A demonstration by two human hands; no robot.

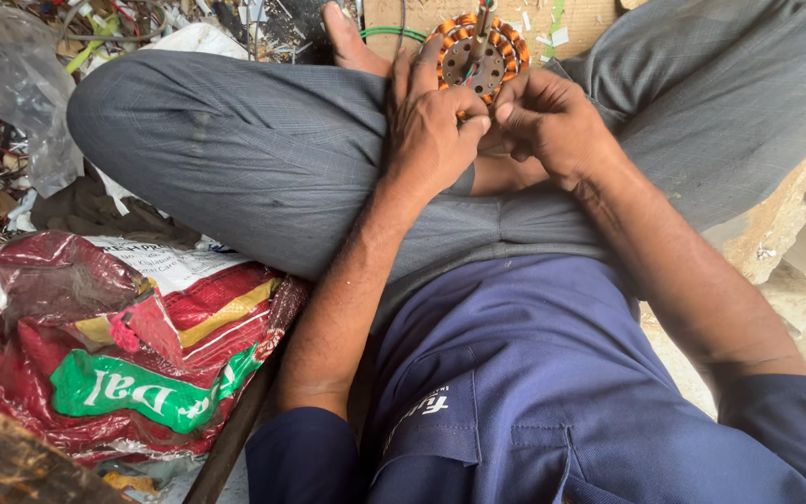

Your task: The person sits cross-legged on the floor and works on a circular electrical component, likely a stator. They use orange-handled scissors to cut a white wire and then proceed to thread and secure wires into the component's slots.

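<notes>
Round copper-wound motor stator with grey metal core rests by crossed grey-trousered legs | left hand fingers pinched together at its near rim | right hand curled closed beside, braces it | judgement: steady stator, feed wire gently

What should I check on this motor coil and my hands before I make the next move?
1. Coil ring steady against the legs: ok, both hands brace it.
2. Left hand grip on the near rim: ok, fingers curled at it.
3. Right hand grip: ok, fingertips meet the left at the rim.
4. Copper windings intact: cannot tell, near side hidden by hands.
5. Loose wire end between the fingertips: cannot tell, too small.
6. Green wire free of the coil ring: cannot tell.
</notes>
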